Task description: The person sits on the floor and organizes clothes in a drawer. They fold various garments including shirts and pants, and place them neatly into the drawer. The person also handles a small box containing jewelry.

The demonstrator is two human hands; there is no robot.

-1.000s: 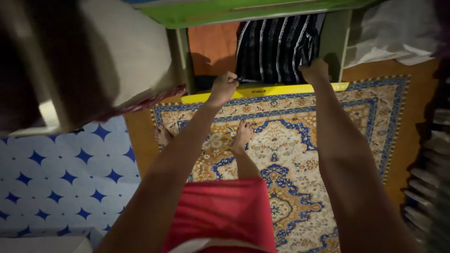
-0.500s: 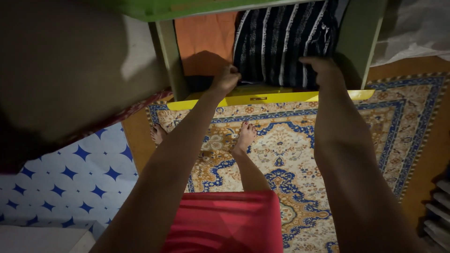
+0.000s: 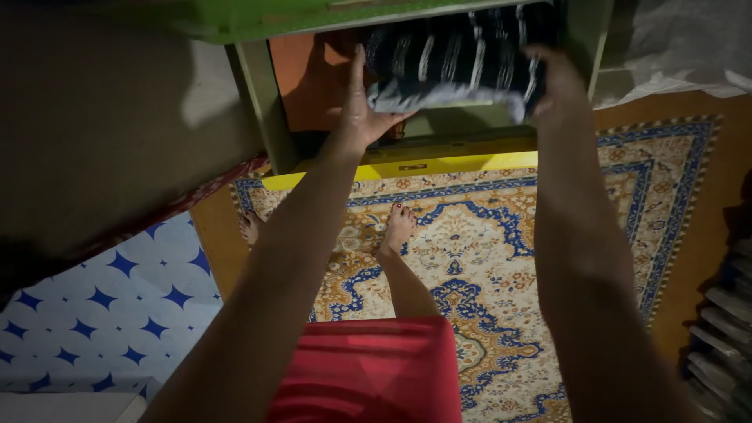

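A folded dark cloth with pale stripes (image 3: pixel 458 59) is lifted inside the open compartment of a green cabinet (image 3: pixel 258 102). My left hand (image 3: pixel 362 110) holds its left end from below, palm up. My right hand (image 3: pixel 558 78) grips its right end. An orange folded cloth (image 3: pixel 309 86) lies in the compartment behind my left hand. A yellow ledge (image 3: pixel 439 166) runs along the cabinet's bottom edge.
I stand barefoot on a patterned blue and cream rug (image 3: pixel 486 258), wearing a red garment (image 3: pixel 376 368). A blue and white star-patterned mattress (image 3: pixel 102 313) lies at the left. A white plastic sheet (image 3: pixel 674 47) sits at the upper right, dark stacked items (image 3: pixel 724 337) at the right edge.
Both hands have closed on the striped cloth and raised it off the compartment's bottom; earlier they rested at its lower edge. The camera moved closer to the cabinet.
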